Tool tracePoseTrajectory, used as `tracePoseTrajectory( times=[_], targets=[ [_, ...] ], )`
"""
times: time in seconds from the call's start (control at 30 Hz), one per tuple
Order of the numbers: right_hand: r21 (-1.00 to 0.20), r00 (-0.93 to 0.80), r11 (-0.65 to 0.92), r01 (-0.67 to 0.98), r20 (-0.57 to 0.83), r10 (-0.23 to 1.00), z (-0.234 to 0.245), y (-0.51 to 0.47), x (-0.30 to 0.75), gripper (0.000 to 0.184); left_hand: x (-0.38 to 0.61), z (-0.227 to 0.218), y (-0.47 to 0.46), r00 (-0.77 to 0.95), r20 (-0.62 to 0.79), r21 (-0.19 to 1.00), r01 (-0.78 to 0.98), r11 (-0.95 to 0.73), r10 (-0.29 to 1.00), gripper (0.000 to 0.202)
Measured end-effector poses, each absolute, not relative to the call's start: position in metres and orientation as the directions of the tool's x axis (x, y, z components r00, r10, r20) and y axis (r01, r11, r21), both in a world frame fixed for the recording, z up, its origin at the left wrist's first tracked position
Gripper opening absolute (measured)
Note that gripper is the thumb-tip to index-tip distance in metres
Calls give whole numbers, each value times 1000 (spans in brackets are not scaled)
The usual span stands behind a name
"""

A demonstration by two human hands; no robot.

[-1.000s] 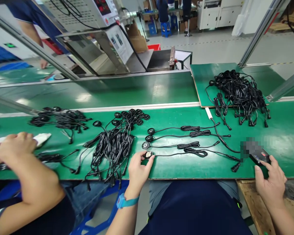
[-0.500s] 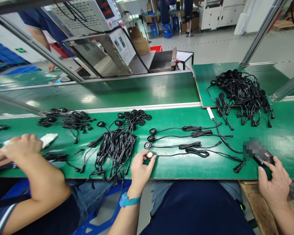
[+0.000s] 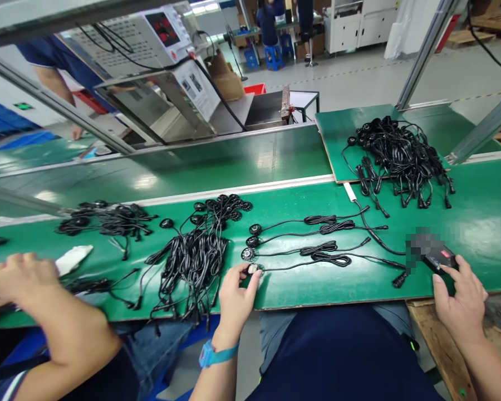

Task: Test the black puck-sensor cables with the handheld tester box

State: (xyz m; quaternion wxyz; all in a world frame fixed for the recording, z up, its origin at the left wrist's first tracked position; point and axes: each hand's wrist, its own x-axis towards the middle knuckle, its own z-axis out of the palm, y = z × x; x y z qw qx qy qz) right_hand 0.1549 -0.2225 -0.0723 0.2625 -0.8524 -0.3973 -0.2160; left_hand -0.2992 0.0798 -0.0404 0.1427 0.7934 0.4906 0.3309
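My left hand (image 3: 236, 295) pinches a small round puck (image 3: 253, 269) at the end of a black cable, low on the green table (image 3: 300, 284). Three more pucks with coiled cables (image 3: 323, 248) lie in a row just above it. My right hand (image 3: 459, 301) grips a small black handheld device (image 3: 440, 260) with a red mark at the table's right front edge. A black connector end (image 3: 397, 280) lies left of that device.
A heap of black cables (image 3: 194, 253) lies left of my left hand, another (image 3: 104, 218) farther left, and a big tangle (image 3: 401, 156) sits on a raised green board at the back right. A co-worker's arm (image 3: 45, 312) rests at the left. A machine (image 3: 150, 39) stands beyond the conveyor.
The view has shifted a little. My left hand stays pinched on the puck, which glowed half a second ago and looks dimmer now. My right hand keeps hold of the device.
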Motion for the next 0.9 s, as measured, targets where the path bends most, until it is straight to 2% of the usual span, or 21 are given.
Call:
tracePoseTrajectory(
  times=[0.17,0.33,0.7,0.8,0.9],
  targets=[
    [-241,567,-549,801,600,564,-76,-223,156,35,-298,-31,82,342,426,522,663,-536,838,18],
    [-237,565,-551,800,605,561,-78,-223,157,32,-296,-28,82,340,500,501,636,-586,797,18],
    [-236,579,-569,788,600,552,-80,-222,158,38,-294,-23,91,176,510,584,649,-489,842,17],
    [-241,578,-568,787,609,542,-81,-221,158,41,-291,-22,111,160,473,596,666,-448,867,22],
    [-239,560,-553,798,632,536,-81,-220,158,40,-293,-23,126,134,352,647,681,-344,926,32]
  ],
)
